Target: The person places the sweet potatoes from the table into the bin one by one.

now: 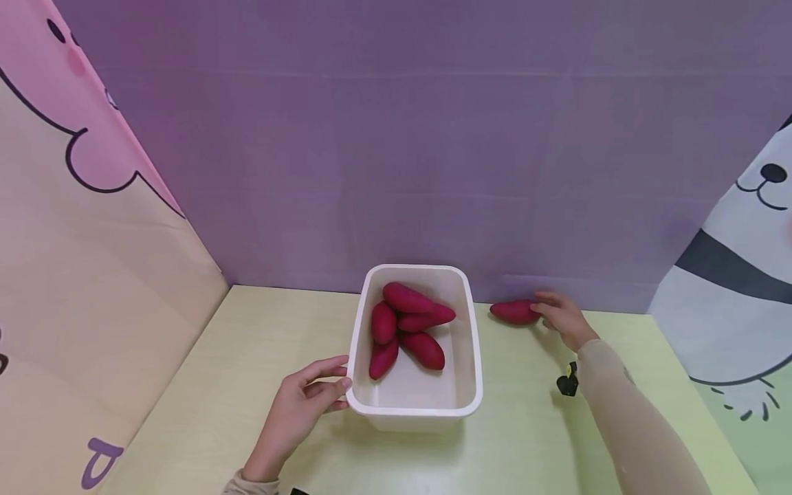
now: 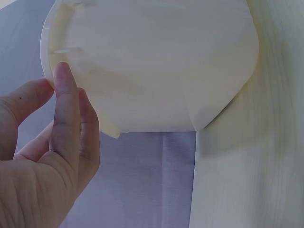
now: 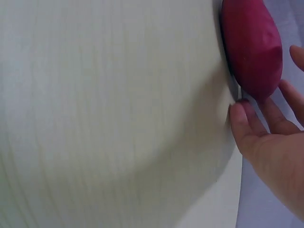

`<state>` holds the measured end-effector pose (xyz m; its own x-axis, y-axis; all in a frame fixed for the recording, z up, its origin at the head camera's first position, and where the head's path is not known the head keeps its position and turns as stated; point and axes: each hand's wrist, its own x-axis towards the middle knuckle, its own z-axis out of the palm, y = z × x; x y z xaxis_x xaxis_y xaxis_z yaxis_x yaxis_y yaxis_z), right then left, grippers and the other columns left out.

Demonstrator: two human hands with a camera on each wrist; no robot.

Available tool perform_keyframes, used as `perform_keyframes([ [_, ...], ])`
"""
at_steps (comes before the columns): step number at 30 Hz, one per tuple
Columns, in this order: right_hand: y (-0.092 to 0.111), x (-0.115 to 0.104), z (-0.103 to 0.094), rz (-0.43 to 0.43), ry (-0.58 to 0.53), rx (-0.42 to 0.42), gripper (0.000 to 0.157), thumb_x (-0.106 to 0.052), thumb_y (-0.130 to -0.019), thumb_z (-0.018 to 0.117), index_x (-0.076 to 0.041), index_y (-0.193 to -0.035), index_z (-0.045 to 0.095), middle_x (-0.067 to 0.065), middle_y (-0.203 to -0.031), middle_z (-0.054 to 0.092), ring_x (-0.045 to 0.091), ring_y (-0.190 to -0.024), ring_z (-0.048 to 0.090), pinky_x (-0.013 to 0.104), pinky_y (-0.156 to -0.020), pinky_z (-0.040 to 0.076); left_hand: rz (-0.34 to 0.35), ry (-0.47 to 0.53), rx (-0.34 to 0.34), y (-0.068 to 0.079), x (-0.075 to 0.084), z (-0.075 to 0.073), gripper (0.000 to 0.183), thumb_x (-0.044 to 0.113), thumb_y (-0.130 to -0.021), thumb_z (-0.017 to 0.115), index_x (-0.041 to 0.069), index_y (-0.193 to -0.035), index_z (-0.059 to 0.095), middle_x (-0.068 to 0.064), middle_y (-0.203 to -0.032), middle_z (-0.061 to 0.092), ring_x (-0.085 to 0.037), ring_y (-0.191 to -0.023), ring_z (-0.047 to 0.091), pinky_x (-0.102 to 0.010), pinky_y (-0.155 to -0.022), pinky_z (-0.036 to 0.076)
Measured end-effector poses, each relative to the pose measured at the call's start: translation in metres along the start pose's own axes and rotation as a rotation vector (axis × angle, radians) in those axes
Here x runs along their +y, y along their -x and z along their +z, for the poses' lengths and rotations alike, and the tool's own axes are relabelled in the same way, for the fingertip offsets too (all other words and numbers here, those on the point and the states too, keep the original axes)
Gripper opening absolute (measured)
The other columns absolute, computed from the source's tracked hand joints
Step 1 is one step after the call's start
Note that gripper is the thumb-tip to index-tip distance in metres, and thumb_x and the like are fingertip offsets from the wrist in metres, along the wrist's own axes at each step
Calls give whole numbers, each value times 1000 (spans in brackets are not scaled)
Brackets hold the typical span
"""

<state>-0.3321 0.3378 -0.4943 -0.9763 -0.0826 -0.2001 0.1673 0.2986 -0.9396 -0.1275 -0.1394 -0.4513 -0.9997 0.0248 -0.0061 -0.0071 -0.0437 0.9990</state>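
Observation:
A white plastic bin [image 1: 421, 401] stands on the table with several red-purple sweet potatoes [image 1: 408, 298] inside. My left hand [image 1: 297, 405] pinches the bin's left rim, thumb at the lip and fingertips beneath it, as the left wrist view shows. To the bin's right, by the back wall, another sweet potato [image 1: 513, 312] lies on the table. My right hand [image 1: 564, 320] is at that sweet potato's right end, fingers spread and not wrapped round it. In the right wrist view, the fingertips are around the tip of the sweet potato [image 3: 251, 47], apparently touching it.
The pale wood-grain table [image 1: 247, 344] meets a purple back wall [image 1: 396, 165]. Cartoon-printed panels stand at the left [image 1: 93, 261] and right [image 1: 742, 289]. A small black object [image 1: 567, 380] shows beside the right wrist.

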Motion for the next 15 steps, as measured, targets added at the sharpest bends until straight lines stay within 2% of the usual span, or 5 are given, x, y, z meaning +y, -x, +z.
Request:
perform_keyframes([
  [4, 3, 3, -2, 15, -51, -16, 59, -14, -102, 56, 6, -152, 31, 23, -153, 32, 18, -107, 51, 42, -104, 49, -1, -1, -5, 1, 1, 1, 36, 4, -91, 74, 1, -126, 67, -21, -116, 64, -25, -90, 71, -40, -78, 64],
  [8, 4, 6, -5, 7, -110, -35, 59, -11, -101, 58, 9, -150, 32, 15, -139, 44, 12, -96, 56, 39, -100, 52, 1, 0, -7, 1, 0, 1, 37, 5, -90, 75, 1, -126, 67, -21, -116, 64, -25, -89, 71, -40, -78, 64],
  [15, 6, 14, -8, -17, -163, -105, 60, -4, -98, 61, 13, -147, 31, 0, -113, 61, 13, -94, 62, 35, -92, 57, -3, 2, -1, 1, 0, 0, 37, 4, -90, 75, 1, -126, 67, -21, -116, 64, -25, -89, 71, -40, -78, 64],
])
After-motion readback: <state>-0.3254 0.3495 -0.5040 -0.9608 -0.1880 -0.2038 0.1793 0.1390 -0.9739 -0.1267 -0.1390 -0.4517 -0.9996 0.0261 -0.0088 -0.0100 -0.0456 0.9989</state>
